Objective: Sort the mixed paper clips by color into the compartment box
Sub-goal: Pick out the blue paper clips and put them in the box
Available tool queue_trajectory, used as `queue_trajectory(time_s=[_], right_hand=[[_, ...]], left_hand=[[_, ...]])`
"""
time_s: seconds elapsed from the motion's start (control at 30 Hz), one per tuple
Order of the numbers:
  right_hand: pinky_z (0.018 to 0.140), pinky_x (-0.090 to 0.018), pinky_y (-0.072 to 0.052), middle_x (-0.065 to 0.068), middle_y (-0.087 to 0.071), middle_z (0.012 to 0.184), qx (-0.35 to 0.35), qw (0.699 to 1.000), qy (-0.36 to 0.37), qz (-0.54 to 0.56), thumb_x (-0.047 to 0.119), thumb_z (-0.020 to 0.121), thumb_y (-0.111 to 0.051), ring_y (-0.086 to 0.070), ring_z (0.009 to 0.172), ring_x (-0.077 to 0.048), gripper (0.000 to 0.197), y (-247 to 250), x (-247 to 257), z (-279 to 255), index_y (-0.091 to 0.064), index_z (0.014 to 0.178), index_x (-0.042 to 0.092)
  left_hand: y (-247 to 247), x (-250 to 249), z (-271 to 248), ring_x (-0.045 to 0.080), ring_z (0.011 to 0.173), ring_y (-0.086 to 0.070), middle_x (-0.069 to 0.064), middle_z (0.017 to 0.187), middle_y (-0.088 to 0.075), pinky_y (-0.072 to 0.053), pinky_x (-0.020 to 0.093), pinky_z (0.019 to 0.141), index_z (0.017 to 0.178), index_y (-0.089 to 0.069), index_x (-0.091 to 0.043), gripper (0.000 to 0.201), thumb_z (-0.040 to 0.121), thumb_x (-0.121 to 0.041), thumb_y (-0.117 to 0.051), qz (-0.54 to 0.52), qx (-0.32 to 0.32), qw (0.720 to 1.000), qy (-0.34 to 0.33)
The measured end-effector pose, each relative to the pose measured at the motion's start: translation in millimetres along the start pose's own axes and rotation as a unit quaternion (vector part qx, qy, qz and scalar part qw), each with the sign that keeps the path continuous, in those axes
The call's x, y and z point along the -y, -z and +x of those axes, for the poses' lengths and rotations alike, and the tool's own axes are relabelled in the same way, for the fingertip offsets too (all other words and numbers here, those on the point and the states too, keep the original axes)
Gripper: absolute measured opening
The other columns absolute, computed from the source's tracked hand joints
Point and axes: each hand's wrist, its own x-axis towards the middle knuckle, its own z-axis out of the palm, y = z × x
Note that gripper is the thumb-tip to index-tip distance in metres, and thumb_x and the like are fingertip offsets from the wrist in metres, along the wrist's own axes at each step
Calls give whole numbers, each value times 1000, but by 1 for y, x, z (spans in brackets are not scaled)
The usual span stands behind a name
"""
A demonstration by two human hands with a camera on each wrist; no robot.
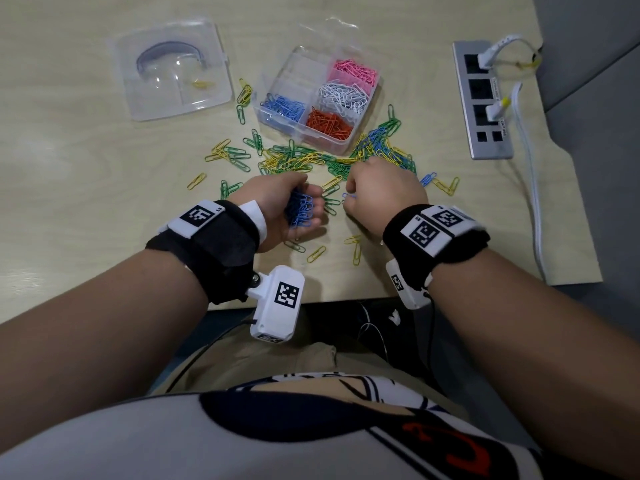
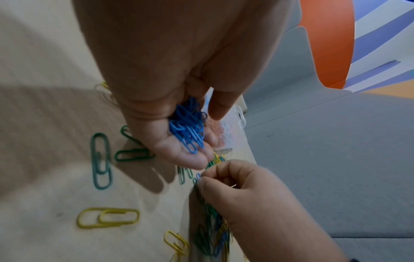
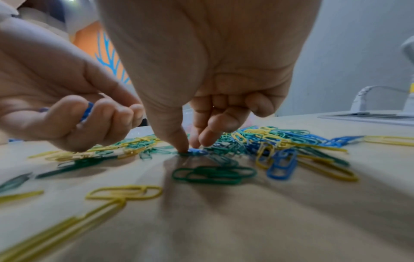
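Only the right wrist view shows the right hand (image 3: 190, 141) pinching a blue clip (image 3: 197, 152); left hand (image 1: 287, 211) cups blue clips (image 1: 300, 210).

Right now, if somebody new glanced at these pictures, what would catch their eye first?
Probably the bunch of blue clips cupped in the left hand near the table's front edge. Beyond it lies the loose pile of green, yellow and blue clips, where the right hand picks with its fingers. Farther back stands the compartment box, holding pink, white, blue and orange clips.

Pale, matt wood-grain surface (image 1: 86, 168) — smooth; clear glossy plastic box (image 1: 277, 123) and lid (image 1: 166, 67); smooth coloured-coated paper clips (image 1: 298, 157); brushed-metal power strip (image 1: 464, 98).
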Motion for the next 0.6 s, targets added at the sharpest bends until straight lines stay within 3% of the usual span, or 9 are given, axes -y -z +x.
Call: queue_trajectory(time_s=[0.27, 0.43, 0.53, 0.6], right_hand=[[82, -39, -39, -6, -56, 107, 20, 999, 15, -22, 32, 90, -51, -57, 96, -30, 24, 5, 7, 5, -59, 106, 16], [76, -35, -37, 6, -49, 81, -51, 978, 100, 176, 29, 79, -57, -47, 78, -17, 8, 13, 21, -3, -51, 77, 23], [73, -31, -41, 7, -58, 80, -63, 961, 132, 233, 24, 81, -60, -51, 75, -12, 3, 18, 29, -4, -61, 80, 22], [75, -31, -42, 4, -63, 86, -95, 958, 113, 245, 20, 87, -58, -54, 80, -12, 9, 21, 24, 1, -66, 88, 17]], left_hand=[[6, -7, 3, 9, 49, -59, 3, 66, -59, -54, 20, 50, 81, -57, -12, 33, 102, -29, -38, 3, 1, 1000, 6], [5, -11, 5, 13, 50, -60, 6, 65, -62, -55, 22, 49, 85, -59, -10, 35, 103, -31, -38, -2, 0, 1000, 7], [5, -16, 6, 14, 55, -63, 6, 73, -64, -54, 24, 46, 103, -58, -10, 21, 100, -26, -44, -27, 10, 1000, 9], [7, -18, 8, 12, 51, -62, 5, 66, -63, -54, 23, 47, 98, -58, -9, 23, 101, -26, -44, -41, 16, 999, 17]])
